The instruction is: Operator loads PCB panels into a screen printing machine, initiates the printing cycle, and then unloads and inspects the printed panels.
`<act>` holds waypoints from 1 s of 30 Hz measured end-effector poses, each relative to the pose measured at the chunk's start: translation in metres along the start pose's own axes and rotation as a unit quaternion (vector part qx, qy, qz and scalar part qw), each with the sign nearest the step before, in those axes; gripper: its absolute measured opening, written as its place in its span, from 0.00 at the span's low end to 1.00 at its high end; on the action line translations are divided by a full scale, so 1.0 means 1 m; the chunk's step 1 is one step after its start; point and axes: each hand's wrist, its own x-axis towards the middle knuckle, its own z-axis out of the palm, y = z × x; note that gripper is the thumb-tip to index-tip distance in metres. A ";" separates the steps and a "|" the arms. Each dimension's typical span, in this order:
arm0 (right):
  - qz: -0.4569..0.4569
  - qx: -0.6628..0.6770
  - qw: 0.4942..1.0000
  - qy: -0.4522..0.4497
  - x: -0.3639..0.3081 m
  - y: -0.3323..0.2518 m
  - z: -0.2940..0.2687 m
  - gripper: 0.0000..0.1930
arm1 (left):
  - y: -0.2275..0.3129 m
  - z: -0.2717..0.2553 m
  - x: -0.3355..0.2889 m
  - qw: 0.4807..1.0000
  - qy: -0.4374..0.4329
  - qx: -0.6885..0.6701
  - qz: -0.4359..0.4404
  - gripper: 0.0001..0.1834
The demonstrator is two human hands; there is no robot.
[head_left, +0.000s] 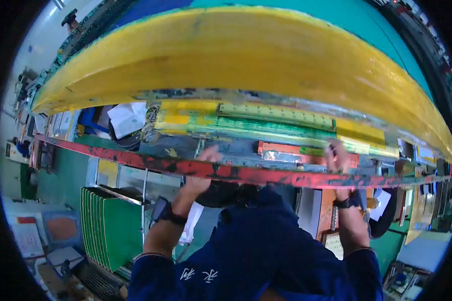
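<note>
A long red bar (pixel 246 174) with dark stains spans the view from side to side, across my hands. My left hand (pixel 208 156) reaches past the bar's far edge, its fingers blurred and partly covered. To the right, my right hand (pixel 338 156) lies beyond the bar, with the bar crossing near its wrist. Its fingers look curled, and whatever they hold is hidden. Close to that hand is a shorter red block (pixel 281 152) with a pale metallic side. Farther off lies a long green and yellow strip (pixel 276 116) with a row of holes.
A wide yellow panel (pixel 246 55) arches across the far side, with a teal surface (pixel 336 17) behind it. White paper (pixel 127 119) lies left of centre. Several green boards (pixel 118 226) stand in a rack at the lower left. Another paper (pixel 380 203) is right of my right wrist.
</note>
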 end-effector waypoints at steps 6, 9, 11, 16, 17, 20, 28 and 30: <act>0.018 0.093 0.986 -0.140 -0.081 -0.040 0.029 0.12 | -0.090 0.010 -0.097 0.984 -0.139 0.056 -0.098 0.15; 0.059 0.115 0.980 -0.154 -0.102 -0.035 0.039 0.12 | -0.105 0.017 -0.102 0.959 -0.212 0.136 -0.129 0.16; 0.038 0.097 0.981 -0.162 -0.119 -0.029 0.039 0.14 | -0.116 0.036 -0.099 0.938 -0.279 0.158 -0.129 0.17; 0.060 0.053 0.976 -0.201 -0.173 -0.001 0.042 0.19 | -0.112 0.075 -0.092 0.941 -0.318 0.115 -0.005 0.16; 0.096 0.051 0.977 -0.186 -0.187 0.007 0.035 0.17 | -0.108 0.087 -0.088 0.928 -0.351 0.121 0.004 0.16; 0.247 0.032 0.960 -0.127 -0.250 0.040 0.001 0.16 | -0.090 0.133 -0.084 0.893 -0.424 0.147 0.031 0.16; 0.633 -0.029 0.756 0.164 -0.518 0.164 -0.056 0.20 | -0.069 0.270 -0.103 0.815 -0.539 0.191 0.091 0.17; 0.684 -0.103 0.697 0.187 -0.565 0.164 -0.085 0.19 | -0.076 0.321 -0.127 0.805 -0.564 0.151 0.103 0.18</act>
